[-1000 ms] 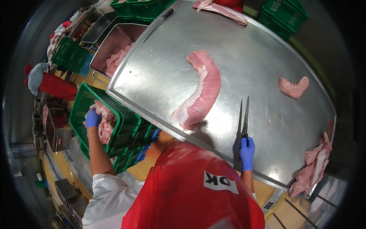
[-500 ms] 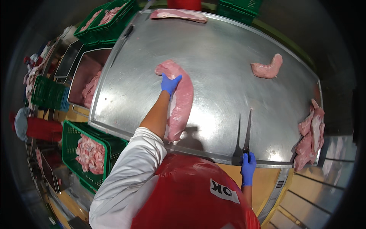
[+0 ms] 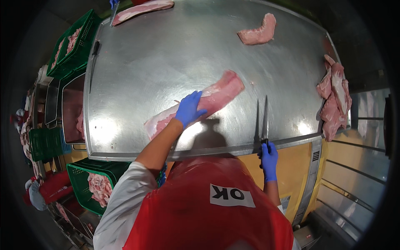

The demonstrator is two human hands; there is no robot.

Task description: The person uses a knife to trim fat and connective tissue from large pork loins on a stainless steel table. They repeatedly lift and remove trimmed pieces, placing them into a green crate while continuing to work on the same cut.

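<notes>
a metal table [image 3: 187,54] fills most of the scene, its near edge just in front of the person's red apron [image 3: 179,187]. beside the table, on the person's left, stand a green crate [image 3: 81,189] holding pale meat scraps [image 3: 100,188] and, farther up, a metal tub [image 3: 71,112] with more meat inside.

on the table's right end lies a heap of meat [image 3: 334,98], several pieces overlapping and partly hanging past the edge. the long piece of meat [image 3: 214,103] rests on the bare metal left of the middle, toward the near side, lying aslant with its right end farther from the person. a pale strip of meat [image 3: 143,11] lies along the far left edge, and a curved piece of meat [image 3: 259,34] sits alone at the far right.

the left hand [image 3: 191,109], in a blue glove, lies across the long piece, palm down, fingers stretched out and thumb held apart. the right hand [image 3: 268,159], gloved alike, is at the near edge with its fingers closed round the handle of a knife [image 3: 265,118]; the narrow blade points away from the body, its shadow just to the left. a second knife [image 3: 91,66] lies along the table's left edge, handle outermost from the person.
</notes>
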